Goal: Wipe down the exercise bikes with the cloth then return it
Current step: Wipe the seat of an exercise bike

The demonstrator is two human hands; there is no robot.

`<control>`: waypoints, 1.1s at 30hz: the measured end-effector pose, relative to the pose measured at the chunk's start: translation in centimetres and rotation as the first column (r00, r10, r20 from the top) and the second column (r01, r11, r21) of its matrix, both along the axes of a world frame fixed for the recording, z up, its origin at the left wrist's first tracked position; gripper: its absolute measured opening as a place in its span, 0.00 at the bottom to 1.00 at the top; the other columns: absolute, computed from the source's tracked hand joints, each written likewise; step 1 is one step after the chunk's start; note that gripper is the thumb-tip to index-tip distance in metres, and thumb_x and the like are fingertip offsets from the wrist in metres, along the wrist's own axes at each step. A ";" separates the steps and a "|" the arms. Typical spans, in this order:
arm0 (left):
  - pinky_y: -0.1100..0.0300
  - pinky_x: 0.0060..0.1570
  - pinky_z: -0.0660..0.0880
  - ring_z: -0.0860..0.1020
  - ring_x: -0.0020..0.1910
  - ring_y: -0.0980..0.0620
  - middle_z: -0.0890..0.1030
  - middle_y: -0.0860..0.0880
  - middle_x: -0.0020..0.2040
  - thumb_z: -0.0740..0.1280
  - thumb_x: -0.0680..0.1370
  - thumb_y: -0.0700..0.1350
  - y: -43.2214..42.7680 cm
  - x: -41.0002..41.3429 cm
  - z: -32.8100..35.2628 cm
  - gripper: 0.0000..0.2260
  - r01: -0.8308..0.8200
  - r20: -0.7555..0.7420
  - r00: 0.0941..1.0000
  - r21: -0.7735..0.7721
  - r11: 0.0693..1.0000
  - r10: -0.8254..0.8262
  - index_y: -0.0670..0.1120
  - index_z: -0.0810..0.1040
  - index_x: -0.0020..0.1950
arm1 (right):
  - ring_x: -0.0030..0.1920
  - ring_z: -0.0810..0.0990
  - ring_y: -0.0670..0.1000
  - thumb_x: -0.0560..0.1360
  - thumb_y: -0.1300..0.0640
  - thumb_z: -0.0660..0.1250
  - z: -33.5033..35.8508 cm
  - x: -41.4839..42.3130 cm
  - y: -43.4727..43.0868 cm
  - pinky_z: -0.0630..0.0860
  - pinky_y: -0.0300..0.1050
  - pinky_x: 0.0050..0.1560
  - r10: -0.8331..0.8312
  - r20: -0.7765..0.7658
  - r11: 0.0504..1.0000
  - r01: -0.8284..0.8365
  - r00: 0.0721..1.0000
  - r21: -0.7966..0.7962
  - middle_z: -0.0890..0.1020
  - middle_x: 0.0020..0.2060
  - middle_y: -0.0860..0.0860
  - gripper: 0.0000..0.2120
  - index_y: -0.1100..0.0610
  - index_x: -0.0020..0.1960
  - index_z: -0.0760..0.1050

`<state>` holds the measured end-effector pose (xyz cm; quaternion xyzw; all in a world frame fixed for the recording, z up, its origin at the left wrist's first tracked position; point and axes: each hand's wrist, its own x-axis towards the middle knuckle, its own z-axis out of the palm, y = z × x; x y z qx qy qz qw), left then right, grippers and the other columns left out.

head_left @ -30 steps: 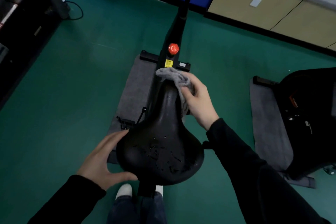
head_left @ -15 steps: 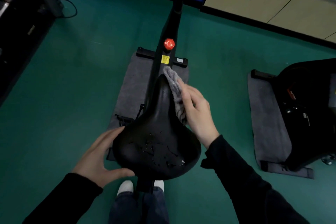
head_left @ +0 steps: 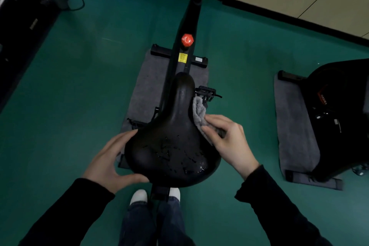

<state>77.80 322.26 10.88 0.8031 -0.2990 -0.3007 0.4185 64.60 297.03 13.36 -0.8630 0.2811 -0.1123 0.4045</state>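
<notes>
Right hand fingers grip cloth at 3 o'clock on saddle; left hand fingers flat, bracing 8. I'd sweep droplets at 5 firmly.

The right hand presses a grey cloth on the wet black seat. The left hand holds the seat's side.

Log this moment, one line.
wiping saddle | right hand: holds cloth against right side | left hand: rests on left edge | droplets: rear
</notes>
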 end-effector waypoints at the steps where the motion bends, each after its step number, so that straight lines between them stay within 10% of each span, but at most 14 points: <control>1: 0.56 0.63 0.68 0.69 0.64 0.58 0.69 0.61 0.64 0.73 0.51 0.67 0.0 0.0 -0.1 0.45 0.001 0.001 1.000 0.001 1.000 -0.001 0.62 0.63 0.66 | 0.51 0.78 0.35 0.75 0.63 0.70 -0.3 0.0 -0.3 0.69 0.24 0.53 -0.003 -0.030 0.999 0.004 1.000 0.043 0.81 0.48 0.43 0.09 0.60 0.54 0.83; 6: 0.55 0.63 0.68 0.69 0.64 0.56 0.70 0.56 0.64 0.72 0.51 0.67 0.0 0.2 -0.3 0.45 -0.005 0.005 1.000 -0.005 1.000 0.005 0.61 0.63 0.66 | 0.58 0.80 0.52 0.79 0.59 0.65 -0.7 -0.5 -0.4 0.72 0.55 0.65 -0.084 -0.103 0.899 0.120 0.991 0.421 0.84 0.54 0.52 0.11 0.58 0.59 0.80; 12: 0.55 0.60 0.69 0.69 0.62 0.59 0.70 0.54 0.63 0.72 0.51 0.67 0.0 0.2 -0.4 0.44 -0.014 0.010 1.000 -0.020 1.000 0.014 0.61 0.64 0.66 | 0.59 0.75 0.36 0.75 0.64 0.68 -0.3 -3.4 3.9 0.67 0.28 0.62 -0.160 0.121 0.985 0.149 0.980 0.092 0.79 0.56 0.43 0.15 0.50 0.58 0.78; 16: 0.55 0.59 0.69 0.70 0.62 0.56 0.70 0.55 0.63 0.73 0.52 0.66 0.1 -0.1 -0.7 0.44 -0.024 0.009 1.000 -0.029 0.999 0.025 0.62 0.64 0.66 | 0.58 0.77 0.41 0.76 0.63 0.67 -0.9 -3.5 3.3 0.72 0.40 0.63 -0.233 0.131 0.959 0.205 0.964 0.195 0.81 0.55 0.46 0.13 0.50 0.57 0.77; 20: 0.55 0.59 0.69 0.69 0.61 0.59 0.70 0.55 0.63 0.72 0.52 0.66 0.1 -0.1 -0.7 0.43 -0.021 0.013 1.000 -0.040 0.999 0.021 0.62 0.64 0.66 | 0.61 0.78 0.58 0.78 0.62 0.64 -1.9 -3.6 3.0 0.71 0.59 0.67 -0.528 0.027 0.634 0.373 0.849 0.677 0.82 0.58 0.57 0.12 0.60 0.61 0.77; 27: 0.59 0.57 0.69 0.67 0.60 0.64 0.70 0.56 0.63 0.77 0.53 0.59 0.1 -0.1 -0.8 0.44 -0.011 0.039 0.999 -0.040 0.999 0.012 0.60 0.64 0.66 | 0.59 0.80 0.53 0.81 0.61 0.59 -2.5 -4.6 7.4 0.78 0.45 0.57 -0.842 -0.041 0.147 0.302 0.538 0.942 0.81 0.60 0.57 0.15 0.61 0.67 0.71; 30: 0.64 0.54 0.68 0.68 0.60 0.63 0.70 0.56 0.63 0.79 0.53 0.59 0.2 -0.3 -1.0 0.45 -0.021 0.046 0.999 -0.056 0.998 0.023 0.59 0.65 0.67 | 0.64 0.77 0.53 0.81 0.60 0.59 -2.4 -4.0 9.0 0.73 0.50 0.65 -0.891 -0.023 0.208 0.453 0.454 0.867 0.79 0.62 0.55 0.15 0.58 0.68 0.72; 33: 0.63 0.55 0.68 0.68 0.61 0.62 0.70 0.55 0.64 0.80 0.54 0.58 0.2 -0.2 -1.3 0.45 -0.024 0.053 0.998 -0.060 0.998 0.027 0.58 0.65 0.68 | 0.65 0.75 0.49 0.80 0.62 0.62 -1.9 -3.7 11.2 0.70 0.54 0.69 -0.866 0.115 0.463 0.692 0.487 0.554 0.78 0.63 0.52 0.13 0.53 0.63 0.74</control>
